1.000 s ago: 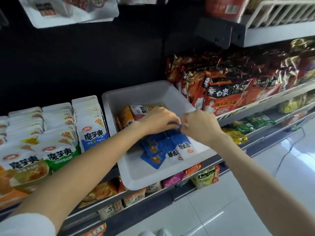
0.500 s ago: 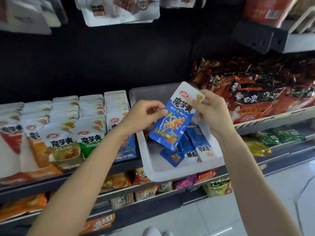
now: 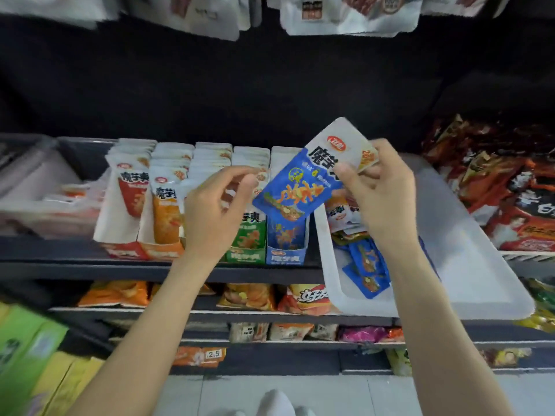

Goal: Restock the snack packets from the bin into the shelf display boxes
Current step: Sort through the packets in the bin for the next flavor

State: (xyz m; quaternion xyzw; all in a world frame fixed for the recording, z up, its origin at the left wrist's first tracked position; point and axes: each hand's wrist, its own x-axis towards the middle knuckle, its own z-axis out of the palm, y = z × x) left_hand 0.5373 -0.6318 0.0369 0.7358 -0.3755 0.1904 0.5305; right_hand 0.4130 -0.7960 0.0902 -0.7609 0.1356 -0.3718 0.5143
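Observation:
My right hand (image 3: 381,193) pinches a blue-and-white snack packet (image 3: 303,184) by its white top end and holds it tilted above the blue display box (image 3: 286,249). Just left of the packet, my left hand (image 3: 219,205) hovers with fingers loosely curled and nothing in it, in front of the green display box (image 3: 246,250). The white bin (image 3: 468,250) sits on the shelf to the right, with several blue packets (image 3: 366,270) and other packets lying inside. Red (image 3: 126,202) and orange (image 3: 166,211) display boxes stand further left, full of upright packets.
Red noodle bags (image 3: 510,190) fill the shelf right of the bin. Lower shelves hold orange chip bags (image 3: 306,298) and small packets. White pouches (image 3: 345,13) hang overhead. A 2.5 price tag (image 3: 210,354) is on a low shelf edge.
The blue packet came up out of the bin and moved left over the display boxes. My left hand let go of it; only my right hand holds it now. The view swung left.

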